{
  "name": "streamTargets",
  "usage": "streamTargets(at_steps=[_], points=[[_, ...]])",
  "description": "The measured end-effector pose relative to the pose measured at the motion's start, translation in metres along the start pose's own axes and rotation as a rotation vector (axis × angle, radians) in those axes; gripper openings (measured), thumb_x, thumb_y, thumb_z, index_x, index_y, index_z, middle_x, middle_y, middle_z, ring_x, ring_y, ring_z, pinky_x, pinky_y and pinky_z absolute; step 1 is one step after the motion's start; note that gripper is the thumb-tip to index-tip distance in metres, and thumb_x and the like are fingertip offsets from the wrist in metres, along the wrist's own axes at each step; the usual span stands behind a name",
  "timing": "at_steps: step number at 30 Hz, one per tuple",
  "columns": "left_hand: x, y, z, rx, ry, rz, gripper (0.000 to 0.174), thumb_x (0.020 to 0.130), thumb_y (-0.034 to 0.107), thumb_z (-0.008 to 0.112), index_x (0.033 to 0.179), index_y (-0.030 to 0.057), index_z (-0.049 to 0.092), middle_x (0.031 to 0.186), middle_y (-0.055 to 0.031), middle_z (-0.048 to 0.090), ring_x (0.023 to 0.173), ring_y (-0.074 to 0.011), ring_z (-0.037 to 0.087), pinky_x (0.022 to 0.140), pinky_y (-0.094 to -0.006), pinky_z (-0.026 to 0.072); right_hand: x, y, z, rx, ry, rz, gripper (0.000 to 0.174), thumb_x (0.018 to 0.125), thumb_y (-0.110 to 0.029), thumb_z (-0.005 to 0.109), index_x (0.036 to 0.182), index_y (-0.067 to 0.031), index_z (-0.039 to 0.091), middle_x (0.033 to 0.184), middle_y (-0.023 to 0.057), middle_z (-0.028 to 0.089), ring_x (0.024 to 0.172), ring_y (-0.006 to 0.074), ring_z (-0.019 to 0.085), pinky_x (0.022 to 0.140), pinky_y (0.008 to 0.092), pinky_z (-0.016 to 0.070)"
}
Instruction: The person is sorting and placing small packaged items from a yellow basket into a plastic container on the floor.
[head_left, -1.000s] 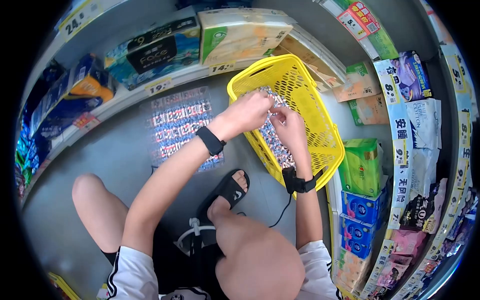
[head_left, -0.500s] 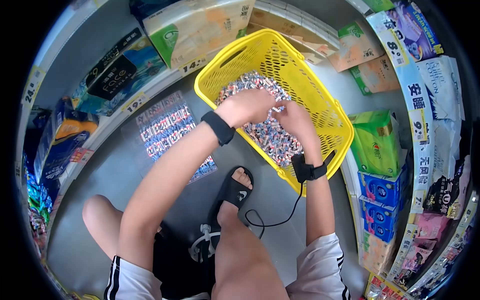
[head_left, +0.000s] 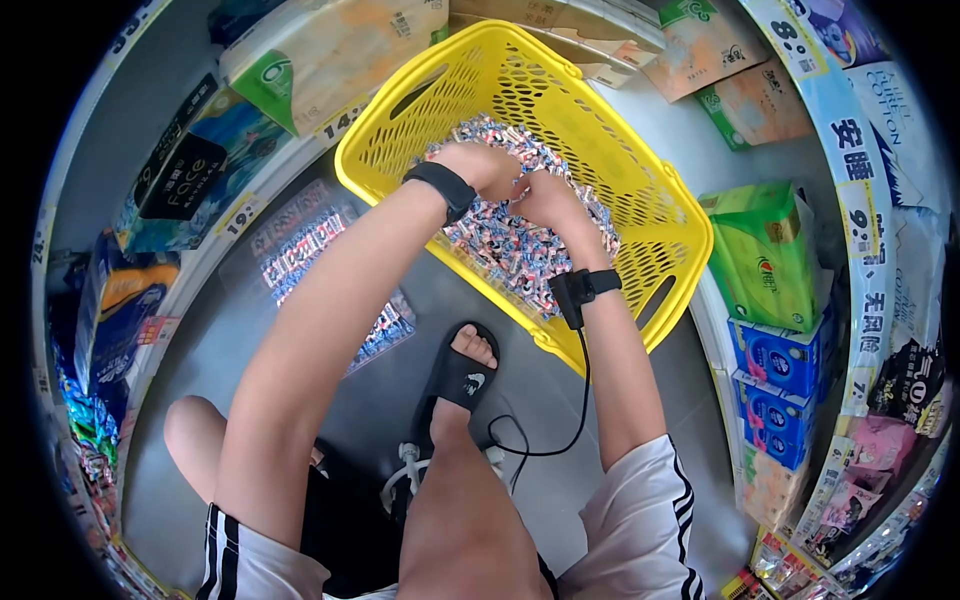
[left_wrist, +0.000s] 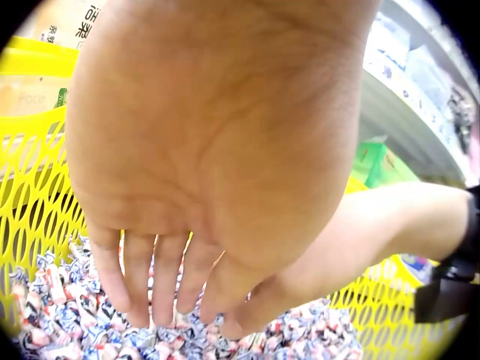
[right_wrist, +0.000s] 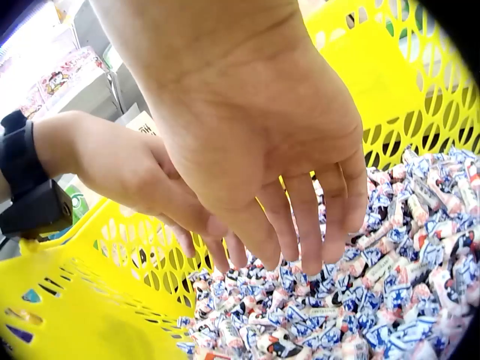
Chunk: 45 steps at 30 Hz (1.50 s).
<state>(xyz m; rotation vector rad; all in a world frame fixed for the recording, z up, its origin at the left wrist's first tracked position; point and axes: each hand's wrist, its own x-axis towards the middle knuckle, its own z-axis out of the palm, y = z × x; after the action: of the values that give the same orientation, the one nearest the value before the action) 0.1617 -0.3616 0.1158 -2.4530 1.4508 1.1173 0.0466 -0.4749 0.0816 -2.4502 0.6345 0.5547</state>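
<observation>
Small wrapped pieces in white, blue and red (head_left: 510,255) (left_wrist: 56,307) (right_wrist: 390,285) fill the bottom of a yellow perforated basket (head_left: 640,150). My left hand (head_left: 482,168) (left_wrist: 202,165) is over the pile, palm visible in the left wrist view, its fingers extended down to the pieces. Beside it, my right hand (head_left: 548,202) (right_wrist: 277,157) also has its fingers pointing down at the pile, slightly apart. The two hands meet or nearly touch at the fingers. No piece is visibly held; the fingertips are partly hidden in the head view.
On the floor left of the basket lies a clear sheet or pack with rows of similar pieces (head_left: 385,335). Shelves with tissue packs (head_left: 765,255) curve around both sides. A sandalled foot (head_left: 470,365) stands below the basket, and a black cable (head_left: 545,453) hangs from the right wrist.
The head view has shifted, with the basket appearing farther left and higher. Both hands have stayed together over the pieces, and their fingers have moved slightly.
</observation>
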Motion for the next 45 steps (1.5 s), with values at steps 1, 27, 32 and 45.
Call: streamTargets(at_steps=[1, 27, 32, 45], points=[[0.001, 0.000, 0.001, 0.004, -0.007, 0.001, 0.034, 0.086, 0.021, 0.068, 0.114, 0.0034, 0.076, 0.109, -0.0220, 0.076, 0.099, -0.0359, 0.075, 0.088, -0.0490, 0.0588, 0.003, 0.001, 0.005, 0.019, -0.055, -0.020, 0.029, 0.076, -0.024, 0.081, 0.102, -0.0127, 0.080, 0.106, 0.0154, 0.078, 0.099, 0.0335, 0.075, 0.090, 0.0425, 0.0595], [-0.016, 0.009, -0.005, 0.217, -0.169, -0.113, 0.033, 0.077, 0.026, 0.083, 0.110, 0.0173, 0.081, 0.098, -0.0064, 0.079, 0.093, -0.0249, 0.075, 0.086, -0.0395, 0.0583, 0.033, 0.020, 0.073, 0.197, -0.166, -0.138, 0.036, 0.073, -0.027, 0.088, 0.098, -0.0030, 0.078, 0.098, 0.0190, 0.078, 0.096, 0.0351, 0.075, 0.086, 0.0429, 0.0578], [-0.001, 0.001, 0.001, 0.204, -0.254, -0.058, 0.033, 0.079, 0.027, 0.083, 0.110, 0.0167, 0.080, 0.103, -0.0074, 0.079, 0.094, -0.0260, 0.074, 0.087, -0.0401, 0.0576, 0.033, 0.021, 0.072, 0.205, -0.229, -0.064, 0.039, 0.071, -0.030, 0.088, 0.095, -0.0017, 0.079, 0.098, 0.0202, 0.078, 0.094, 0.0347, 0.075, 0.086, 0.0422, 0.0582], [-0.002, 0.000, 0.002, 0.294, -0.317, -0.033, 0.049, 0.080, 0.031, 0.085, 0.128, 0.0347, 0.075, 0.124, 0.0017, 0.076, 0.111, -0.0248, 0.072, 0.093, -0.0395, 0.0572, 0.023, 0.003, 0.061, 0.322, -0.309, 0.020, 0.036, 0.075, -0.026, 0.083, 0.094, 0.0039, 0.078, 0.086, 0.0152, 0.077, 0.079, 0.0260, 0.073, 0.070, 0.0378, 0.0566]])
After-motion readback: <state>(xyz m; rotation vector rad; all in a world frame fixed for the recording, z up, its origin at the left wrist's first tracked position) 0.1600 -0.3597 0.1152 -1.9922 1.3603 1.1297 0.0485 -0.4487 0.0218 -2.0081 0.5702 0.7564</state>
